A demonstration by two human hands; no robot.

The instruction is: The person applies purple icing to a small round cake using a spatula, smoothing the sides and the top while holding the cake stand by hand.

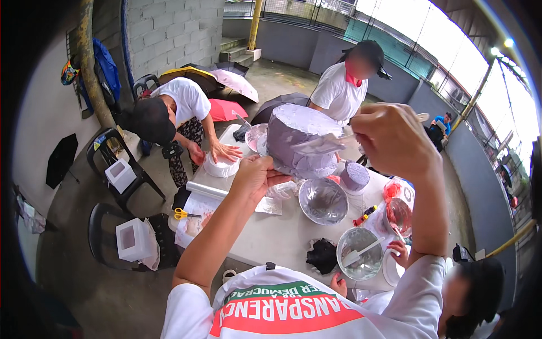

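Note:
A tall round cake [291, 131] coated in lavender frosting is held up above the table. My left hand [257, 176] supports it from below at its near left side, fingers reaching under the base. My right hand [389, 135] is closed around a spatula [323, 145], whose pale handle end pokes out beyond the fist. The spatula's blade, smeared with lavender frosting, lies against the right side of the cake. A smaller lavender cake [354, 176] stands on the table below my right hand.
On the white table [254, 240] are a smeared metal bowl [323, 201], a bowl with a white spatula [359, 254], scissors [180, 213] and a black cloth [323, 256]. Co-workers stand around; one presses a white round form [221, 166]. Chairs holding white boxes [134, 239] are at left.

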